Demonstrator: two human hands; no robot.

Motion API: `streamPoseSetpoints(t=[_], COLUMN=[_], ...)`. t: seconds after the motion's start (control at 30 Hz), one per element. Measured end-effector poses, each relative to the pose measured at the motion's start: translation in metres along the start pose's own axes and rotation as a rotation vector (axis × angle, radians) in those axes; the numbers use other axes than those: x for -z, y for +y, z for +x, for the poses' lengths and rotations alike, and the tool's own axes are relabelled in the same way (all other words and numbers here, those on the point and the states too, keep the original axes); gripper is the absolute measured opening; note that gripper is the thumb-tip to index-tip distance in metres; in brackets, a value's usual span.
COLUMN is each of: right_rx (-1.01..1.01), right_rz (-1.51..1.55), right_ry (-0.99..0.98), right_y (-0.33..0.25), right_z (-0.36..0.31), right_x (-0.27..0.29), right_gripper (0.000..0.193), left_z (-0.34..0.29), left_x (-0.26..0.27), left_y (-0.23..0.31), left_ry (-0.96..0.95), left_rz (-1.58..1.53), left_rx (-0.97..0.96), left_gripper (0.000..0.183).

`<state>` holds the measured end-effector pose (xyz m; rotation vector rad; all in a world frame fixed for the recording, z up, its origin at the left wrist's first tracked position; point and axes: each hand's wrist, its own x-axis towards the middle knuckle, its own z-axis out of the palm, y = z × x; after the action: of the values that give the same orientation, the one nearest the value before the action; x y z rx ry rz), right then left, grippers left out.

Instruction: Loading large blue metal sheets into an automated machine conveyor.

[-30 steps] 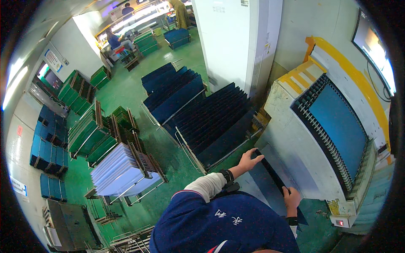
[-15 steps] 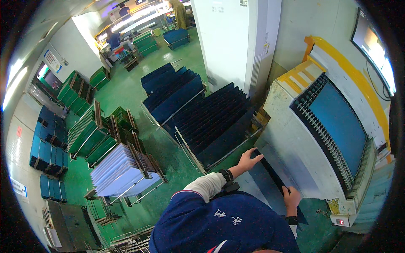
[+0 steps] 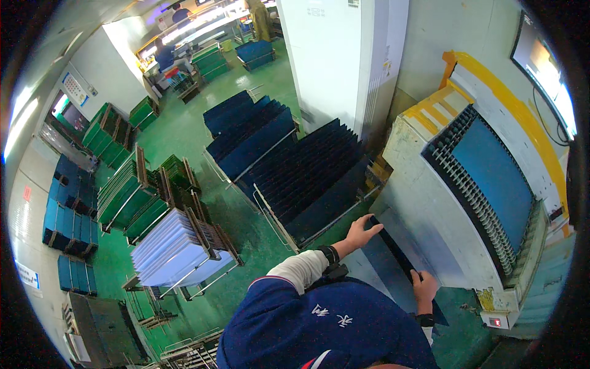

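Note:
A thin dark panel (image 3: 393, 251) stands on edge between my hands, close in front of my body. My left hand (image 3: 362, 234) is closed on its far upper corner, thumb on one side and fingers on the other. Nearer to me, my right hand (image 3: 424, 288) pinches the other end of the same edge. Much of the panel's face and its lower edge are hidden by my hands and body. Just right of the hands is a pale machine with rollers (image 3: 473, 190), and a blue panel (image 3: 495, 178) lies on those rollers.
Left of the hands, a rack of dark panels (image 3: 307, 178) stands on the green floor (image 3: 252, 246). Beyond it rises a white cabinet (image 3: 332, 55). Racks of white panels (image 3: 184, 246) and green panels (image 3: 129, 190) stand farther left. People work at a lit bench (image 3: 209, 27) far off.

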<state>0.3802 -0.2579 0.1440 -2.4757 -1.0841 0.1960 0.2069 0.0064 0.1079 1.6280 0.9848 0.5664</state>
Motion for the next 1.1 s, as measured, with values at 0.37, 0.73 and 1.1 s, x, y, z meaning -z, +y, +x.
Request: streamPoseSetpoints(t=[0.37,0.73,1.1], right_rx=[-0.011,-0.038,-0.051], right_rz=[-0.010,-0.016,-0.038], right_ry=[0.016,-0.036,-0.065], right_y=[0.003,-0.002,-0.001], right_z=[0.000,0.001,0.003], right_x=[-0.002,0.003,0.005], right_gripper=[0.039,0.041,0.043], left_z=[0.001,0.005,0.002], left_x=[0.002,-0.002,0.001], left_y=[0.005,-0.006,0.001], left_ry=[-0.010,-0.025,-0.042], left_rz=[0.018,0.022,0.005], left_rx=[-0.011,-0.006,0.018], left_gripper=[0.071,0.074,0.073])
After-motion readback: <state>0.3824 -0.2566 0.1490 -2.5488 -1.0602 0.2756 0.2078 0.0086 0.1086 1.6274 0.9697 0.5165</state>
